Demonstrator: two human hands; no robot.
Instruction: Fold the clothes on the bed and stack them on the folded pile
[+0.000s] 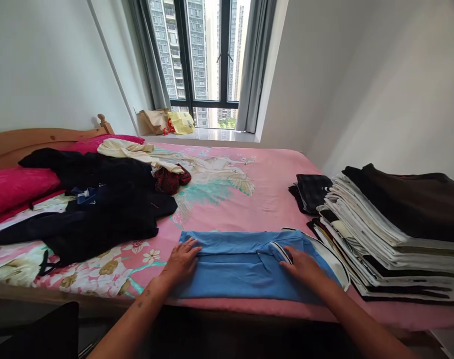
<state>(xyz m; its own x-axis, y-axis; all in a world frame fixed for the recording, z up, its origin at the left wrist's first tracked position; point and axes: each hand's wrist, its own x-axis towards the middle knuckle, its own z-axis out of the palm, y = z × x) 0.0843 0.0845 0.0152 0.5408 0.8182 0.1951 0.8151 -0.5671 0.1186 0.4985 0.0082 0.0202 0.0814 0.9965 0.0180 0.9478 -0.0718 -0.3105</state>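
Note:
A blue shirt (227, 276) lies folded into a long strip along the near edge of the bed, with dark-and-white striped trim on a folded-in part and a white panel at its right end. My left hand (184, 259) rests flat on the shirt's left end, fingers stretched out. Toward the other end, my right hand (302, 267) has its thumb and fingers closed on the cloth beside the striped trim (281, 252). Some of the right fingertips are hidden in the fabric.
Tall stacks of folded clothes (380, 234) stand on the right, with dark folded garments (313, 192) behind. A loose heap of black clothes (111, 199) covers the bed's left side. Bags (180, 122) sit on the windowsill. The pink bedspread (275, 199) shows in the middle.

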